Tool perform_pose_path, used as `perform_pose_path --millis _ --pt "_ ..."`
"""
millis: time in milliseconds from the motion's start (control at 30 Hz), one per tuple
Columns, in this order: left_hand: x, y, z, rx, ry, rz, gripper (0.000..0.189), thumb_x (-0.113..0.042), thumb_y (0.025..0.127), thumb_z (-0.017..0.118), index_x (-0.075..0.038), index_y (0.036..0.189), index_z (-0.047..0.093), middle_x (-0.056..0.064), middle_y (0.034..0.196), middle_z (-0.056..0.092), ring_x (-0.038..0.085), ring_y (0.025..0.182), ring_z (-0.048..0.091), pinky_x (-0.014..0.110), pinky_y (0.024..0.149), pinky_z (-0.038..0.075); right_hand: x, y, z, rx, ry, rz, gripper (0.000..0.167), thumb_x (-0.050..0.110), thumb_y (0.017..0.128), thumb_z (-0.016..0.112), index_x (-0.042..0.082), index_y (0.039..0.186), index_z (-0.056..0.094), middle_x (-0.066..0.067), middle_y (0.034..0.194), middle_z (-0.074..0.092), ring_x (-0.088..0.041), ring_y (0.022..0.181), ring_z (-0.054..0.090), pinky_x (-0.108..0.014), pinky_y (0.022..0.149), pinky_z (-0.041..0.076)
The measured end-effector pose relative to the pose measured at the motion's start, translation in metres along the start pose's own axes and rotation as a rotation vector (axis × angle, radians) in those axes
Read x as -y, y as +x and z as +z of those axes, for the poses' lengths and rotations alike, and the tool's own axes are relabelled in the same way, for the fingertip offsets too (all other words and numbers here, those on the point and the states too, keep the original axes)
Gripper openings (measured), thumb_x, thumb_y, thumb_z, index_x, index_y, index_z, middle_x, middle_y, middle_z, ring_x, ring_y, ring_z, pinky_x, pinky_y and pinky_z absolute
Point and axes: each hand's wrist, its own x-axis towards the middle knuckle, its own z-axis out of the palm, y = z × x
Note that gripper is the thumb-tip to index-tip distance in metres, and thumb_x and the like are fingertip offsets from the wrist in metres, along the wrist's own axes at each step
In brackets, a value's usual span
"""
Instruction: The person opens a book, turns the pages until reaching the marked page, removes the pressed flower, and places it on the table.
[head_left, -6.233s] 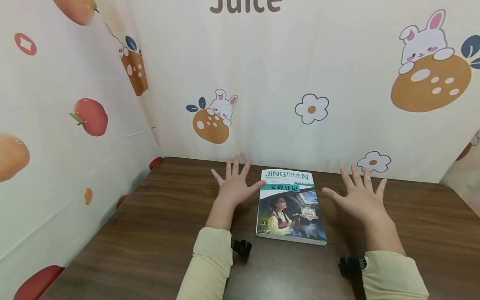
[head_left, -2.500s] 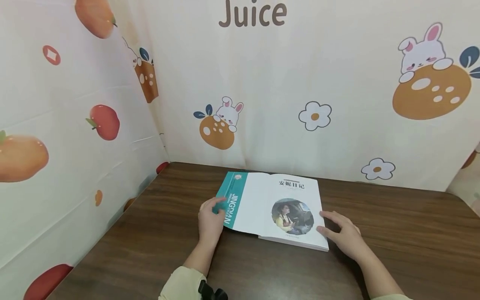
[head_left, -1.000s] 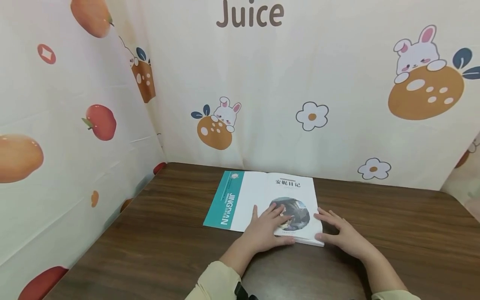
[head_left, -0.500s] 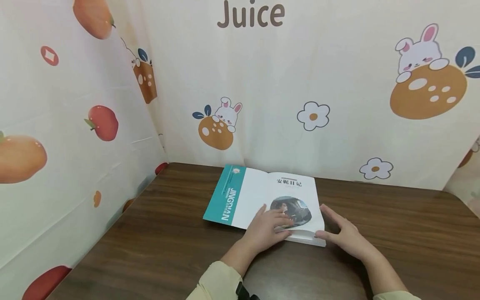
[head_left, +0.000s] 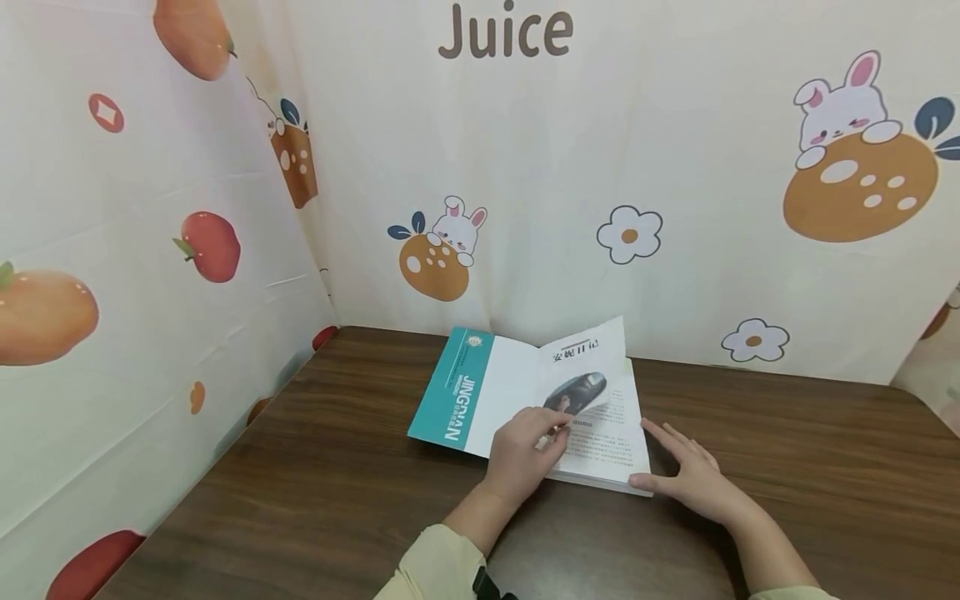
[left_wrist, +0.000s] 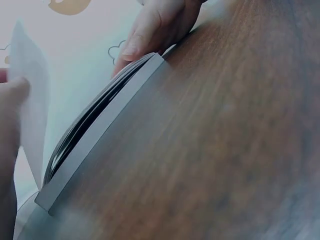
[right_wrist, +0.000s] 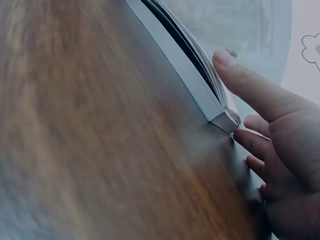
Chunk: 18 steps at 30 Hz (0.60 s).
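Note:
An open book [head_left: 600, 454] lies on the table, its teal-edged cover flap [head_left: 447, 400] turned out to the left. My left hand [head_left: 520, 454] pinches the title page [head_left: 577, 354] between thumb and fingers. That page, with its picture and Chinese title, stands raised and bent over the printed page beneath. In the left wrist view the lifted page [left_wrist: 31, 95] rises above the thick block of pages. My right hand [head_left: 697, 479] rests at the book's right edge, fingers extended. The right wrist view has its thumb [right_wrist: 245, 82] over the lower corner and the other fingers along the side.
Dark wood-grain table [head_left: 322, 500] surrounds the book. Behind it hangs a pale cloth [head_left: 540, 167] printed with rabbits, fruit and flowers, and another such cloth [head_left: 135, 333] covers the left side. A black wrist strap [head_left: 486, 583] sits at my left sleeve.
The book's cover was opened to the left earlier. My left hand went from the flap to the title page, pinched it and raised it, uncovering printed text. My right hand stays at the right edge.

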Motion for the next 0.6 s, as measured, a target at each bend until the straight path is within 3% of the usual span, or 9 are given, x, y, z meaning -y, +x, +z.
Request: perform_pose_path --millis 133,333,600 --pt "0.001 0.001 -0.002 -0.124 -0.082 -0.054 0.013 -0.009 0.082 0.067 -0.012 0.094 0.067 -0.005 0.086 0.065 0.003 0.073 0.057 0.012 0.058 0.043 0.001 0.0 0.0 0.007 0.008 0.011 0.085 0.04 0.075 0.072 0.005 0.142 0.032 -0.037 0.14 0.022 -0.062 0.125 0.011 -0.07 0.093 0.005" --pt "0.008 0.005 -0.012 -0.234 -0.19 -0.165 0.013 -0.012 0.087 0.064 -0.01 0.098 0.067 -0.001 0.087 0.063 0.008 0.072 0.056 0.02 0.053 0.046 0.001 0.0 0.0 0.012 -0.008 0.025 0.086 0.041 0.075 0.073 0.006 0.142 0.033 -0.038 0.14 0.022 -0.064 0.123 0.012 -0.069 0.092 0.006" --pt "0.034 0.015 -0.037 -0.362 -0.23 -0.218 0.002 -0.007 0.082 0.068 -0.006 0.082 0.067 0.002 0.077 0.06 0.015 0.066 0.055 0.028 0.049 0.046 0.0 0.001 0.001 0.008 -0.018 0.025 0.086 0.041 0.074 0.073 0.006 0.142 0.033 -0.038 0.14 0.022 -0.063 0.123 0.013 -0.069 0.093 0.007"
